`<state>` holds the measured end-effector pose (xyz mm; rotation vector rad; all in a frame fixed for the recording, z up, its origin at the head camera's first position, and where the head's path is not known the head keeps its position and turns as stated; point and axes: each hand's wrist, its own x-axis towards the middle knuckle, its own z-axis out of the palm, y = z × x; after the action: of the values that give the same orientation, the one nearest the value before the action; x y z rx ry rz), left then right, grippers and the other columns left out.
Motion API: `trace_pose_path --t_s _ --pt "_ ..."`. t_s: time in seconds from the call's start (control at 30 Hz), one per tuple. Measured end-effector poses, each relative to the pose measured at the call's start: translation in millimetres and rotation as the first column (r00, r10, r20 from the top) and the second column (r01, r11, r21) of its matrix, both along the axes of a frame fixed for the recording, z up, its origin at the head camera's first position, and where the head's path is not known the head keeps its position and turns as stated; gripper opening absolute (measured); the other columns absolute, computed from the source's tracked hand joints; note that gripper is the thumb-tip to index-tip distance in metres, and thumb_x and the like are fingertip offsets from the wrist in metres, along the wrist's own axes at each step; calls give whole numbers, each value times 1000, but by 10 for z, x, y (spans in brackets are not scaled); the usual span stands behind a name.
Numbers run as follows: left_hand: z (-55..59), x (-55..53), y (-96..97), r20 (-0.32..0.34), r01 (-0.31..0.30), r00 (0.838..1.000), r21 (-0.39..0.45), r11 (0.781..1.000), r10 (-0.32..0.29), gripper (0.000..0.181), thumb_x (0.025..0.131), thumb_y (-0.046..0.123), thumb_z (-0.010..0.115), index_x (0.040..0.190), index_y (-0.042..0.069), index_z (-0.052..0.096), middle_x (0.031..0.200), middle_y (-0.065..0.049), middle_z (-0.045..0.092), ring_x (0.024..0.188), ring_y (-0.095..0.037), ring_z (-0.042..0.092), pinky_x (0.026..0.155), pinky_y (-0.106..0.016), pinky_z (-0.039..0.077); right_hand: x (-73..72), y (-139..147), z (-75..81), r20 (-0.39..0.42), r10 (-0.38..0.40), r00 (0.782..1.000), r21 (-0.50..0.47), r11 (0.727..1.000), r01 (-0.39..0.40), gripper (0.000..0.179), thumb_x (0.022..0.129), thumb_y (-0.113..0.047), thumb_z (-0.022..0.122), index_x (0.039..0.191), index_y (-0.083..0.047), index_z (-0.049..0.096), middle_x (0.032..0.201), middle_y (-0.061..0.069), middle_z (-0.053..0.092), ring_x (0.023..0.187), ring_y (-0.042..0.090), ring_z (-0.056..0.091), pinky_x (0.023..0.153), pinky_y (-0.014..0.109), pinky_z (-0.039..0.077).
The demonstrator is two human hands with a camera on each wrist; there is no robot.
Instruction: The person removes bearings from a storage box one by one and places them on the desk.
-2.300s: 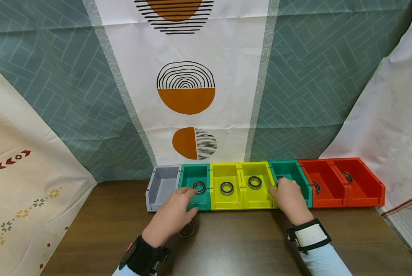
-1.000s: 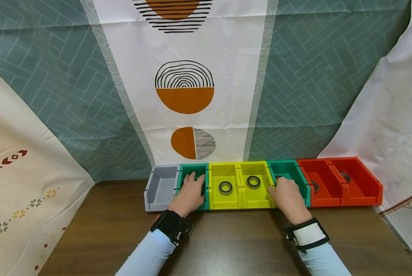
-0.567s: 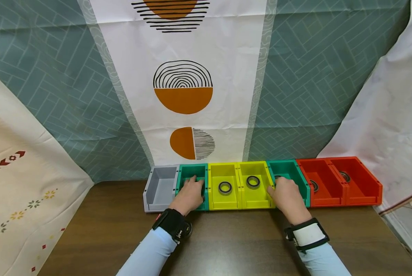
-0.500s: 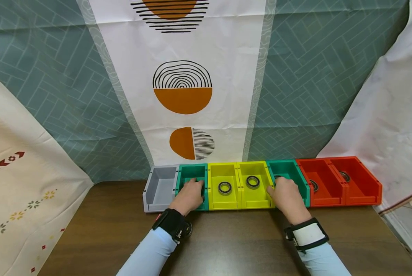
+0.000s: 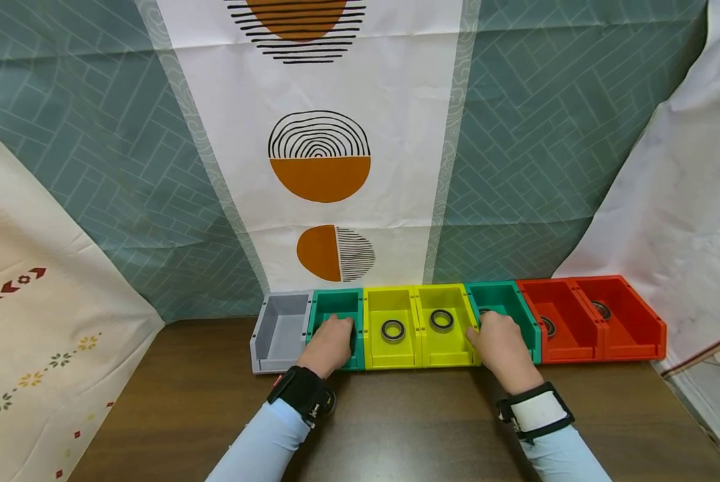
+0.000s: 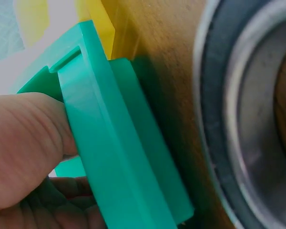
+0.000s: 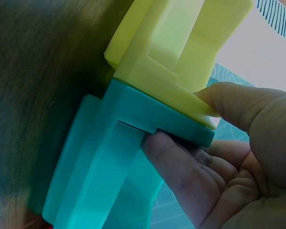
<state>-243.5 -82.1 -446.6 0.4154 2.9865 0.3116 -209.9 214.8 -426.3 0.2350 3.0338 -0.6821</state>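
My left hand (image 5: 330,343) reaches down into the left green bin (image 5: 349,302), its fingers bent inside. In the left wrist view, the hand passes over the green front wall (image 6: 117,143). The fingertips are hidden, so I cannot tell whether they hold the bearing there. A steel ball bearing with a black seal (image 6: 217,109) lies on the table before the bin, mostly behind my wrist in the head view. With my right hand (image 5: 504,349) I pinch the adjoining side walls of the right green bin (image 5: 500,294) and the right yellow bin (image 7: 167,90), thumb on the yellow side.
A grey bin (image 5: 283,321) ends the row at left; two red bins (image 5: 634,335) end it at right. Single bearings lie in the left yellow bin (image 5: 375,351), the right yellow one, the right green one and both red ones. Patterned cloth (image 5: 366,87) hangs close behind.
My left hand has moved from above the bin's front edge forward into the left green bin, and its fingers have bent downward. The right hand keeps its pinch on the bin walls.
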Motion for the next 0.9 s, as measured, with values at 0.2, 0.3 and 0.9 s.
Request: trace_pose_path --t_s 0.2,0.3,0.9 --pt "-18 14 -9 -29 6 1000 -41 999 -7 33 88 7 59 121 4 55 112 -22 58 100 -29 57 85 -41 51 -8 -3 -8 9 -14 1000 -13 1000 15 31 89 -28 61 89 4 59 63 9 49 54 19 50 45 23 42" --pt "-35 33 -20 -65 -2 998 -27 1000 0 40 87 5 59 126 2 51 124 -30 52 109 -35 56 90 -44 51 -8 -7 -2 13 -20 1000 -14 1000 20 32 89 -28 61 89 3 59 63 9 49 54 19 50 46 23 42" --pt "99 202 -23 -229 -77 968 125 989 104 28 91 16 51 114 1 50 95 -19 51 76 -24 49 65 -35 50 1 -13 7 18 -23 1000 4 1000 23 35 89 -29 61 93 6 59 63 10 50 56 20 51 46 23 42"
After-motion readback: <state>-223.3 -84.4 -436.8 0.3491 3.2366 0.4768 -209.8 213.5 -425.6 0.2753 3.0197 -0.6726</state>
